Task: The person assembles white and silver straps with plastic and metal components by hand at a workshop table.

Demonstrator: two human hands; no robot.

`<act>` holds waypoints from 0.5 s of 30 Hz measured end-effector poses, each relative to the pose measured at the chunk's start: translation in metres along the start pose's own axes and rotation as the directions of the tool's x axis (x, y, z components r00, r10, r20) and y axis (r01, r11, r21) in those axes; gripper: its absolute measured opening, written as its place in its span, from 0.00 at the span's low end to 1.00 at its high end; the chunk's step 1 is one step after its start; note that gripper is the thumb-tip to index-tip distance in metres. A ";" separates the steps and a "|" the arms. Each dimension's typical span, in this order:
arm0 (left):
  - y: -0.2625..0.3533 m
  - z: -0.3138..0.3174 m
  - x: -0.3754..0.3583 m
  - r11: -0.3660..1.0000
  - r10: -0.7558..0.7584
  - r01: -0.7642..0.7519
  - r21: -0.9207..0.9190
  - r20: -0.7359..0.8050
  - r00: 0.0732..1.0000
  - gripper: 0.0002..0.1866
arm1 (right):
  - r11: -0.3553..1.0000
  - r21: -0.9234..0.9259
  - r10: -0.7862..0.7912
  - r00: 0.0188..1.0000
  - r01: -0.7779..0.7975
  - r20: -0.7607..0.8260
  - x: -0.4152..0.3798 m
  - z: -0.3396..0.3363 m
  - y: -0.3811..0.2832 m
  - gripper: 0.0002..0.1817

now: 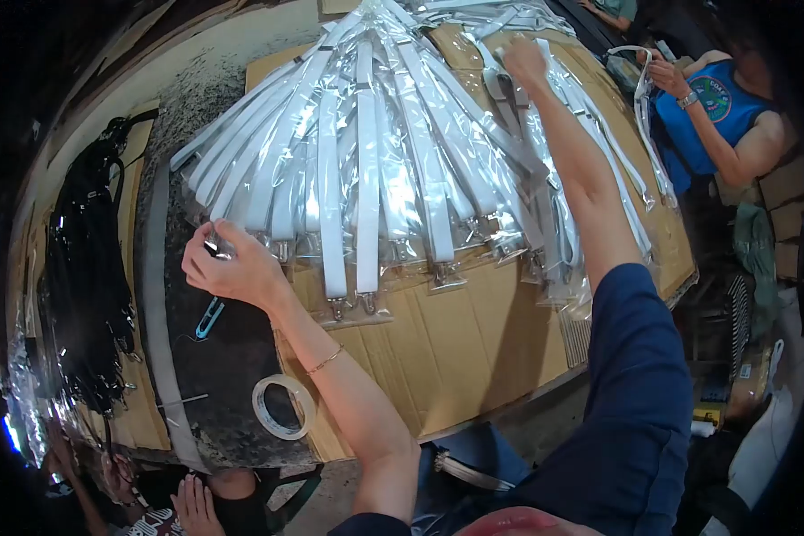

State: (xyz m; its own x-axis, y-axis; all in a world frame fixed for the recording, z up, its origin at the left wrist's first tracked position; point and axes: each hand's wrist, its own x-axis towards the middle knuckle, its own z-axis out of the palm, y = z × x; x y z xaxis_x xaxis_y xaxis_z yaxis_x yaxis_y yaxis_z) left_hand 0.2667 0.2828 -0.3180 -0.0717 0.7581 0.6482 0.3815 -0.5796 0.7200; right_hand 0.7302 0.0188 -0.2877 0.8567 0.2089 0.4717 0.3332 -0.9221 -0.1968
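Note:
White suspenders (366,170) in clear plastic bags lie fanned out over cardboard, with metal clips along the near edge. My left hand (232,266) is closed at the fan's left edge, its fingers curled round the metal clip end (216,247) of a bagged suspender. Farther off, my right hand (524,62) is a closed fist over the upper right straps, beside a loose white strap (489,64). What its fingers hold is hidden. More white straps (590,125) run down to the right of my right forearm.
Black straps (89,259) with metal clips lie on the left on cardboard. A tape roll (283,407) and a blue cutter (210,318) rest near my left forearm. A person in a blue top (715,116) handles white straps on the right; another person's hand (195,506) shows lower left.

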 end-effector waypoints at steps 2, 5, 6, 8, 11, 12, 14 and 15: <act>0.000 -0.002 0.003 0.999 0.029 -0.027 0.018 -0.067 0.997 0.08 | 0.996 -0.059 0.063 0.997 -0.060 0.043 -0.012 -0.004 0.038 0.26; 0.003 -0.006 0.003 1.000 0.027 -0.027 0.003 -0.081 0.996 0.09 | 0.977 -0.113 0.190 0.978 -0.180 0.082 -0.018 -0.009 0.044 0.35; 0.006 -0.005 0.003 1.000 0.021 -0.023 -0.020 -0.096 0.995 0.09 | 0.977 -0.115 0.186 0.979 -0.177 0.078 -0.016 -0.014 0.042 0.35; 0.004 -0.005 0.002 0.999 0.021 -0.023 -0.025 -0.097 0.995 0.09 | 0.968 -0.232 0.150 0.959 -0.093 0.240 -0.013 -0.017 0.030 0.39; 0.000 -0.002 0.003 0.999 0.028 -0.031 -0.033 -0.104 0.994 0.10 | 0.957 -0.265 0.190 0.946 -0.118 0.263 -0.011 -0.018 0.018 0.36; -0.001 -0.002 0.003 0.999 0.028 -0.032 -0.037 -0.103 0.994 0.10 | 0.949 -0.269 0.236 0.939 -0.166 0.251 -0.010 -0.017 0.016 0.34; -0.003 -0.001 0.004 0.999 0.035 -0.038 -0.029 -0.109 0.993 0.11 | 0.952 -0.249 0.246 0.933 -0.181 0.263 -0.005 -0.019 0.015 0.34; -0.003 -0.001 0.003 0.998 0.048 -0.051 -0.024 -0.108 0.993 0.11 | 0.951 -0.230 0.266 0.923 -0.205 0.276 -0.004 -0.019 0.016 0.33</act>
State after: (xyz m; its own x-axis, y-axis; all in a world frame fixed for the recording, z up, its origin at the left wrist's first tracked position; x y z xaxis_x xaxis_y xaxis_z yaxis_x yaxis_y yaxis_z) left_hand 0.2643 0.2871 -0.3179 -0.1522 0.6929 0.7048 0.3629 -0.6242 0.6919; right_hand 0.7250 -0.0031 -0.2767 0.9886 0.0375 0.1457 0.0505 -0.9949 -0.0868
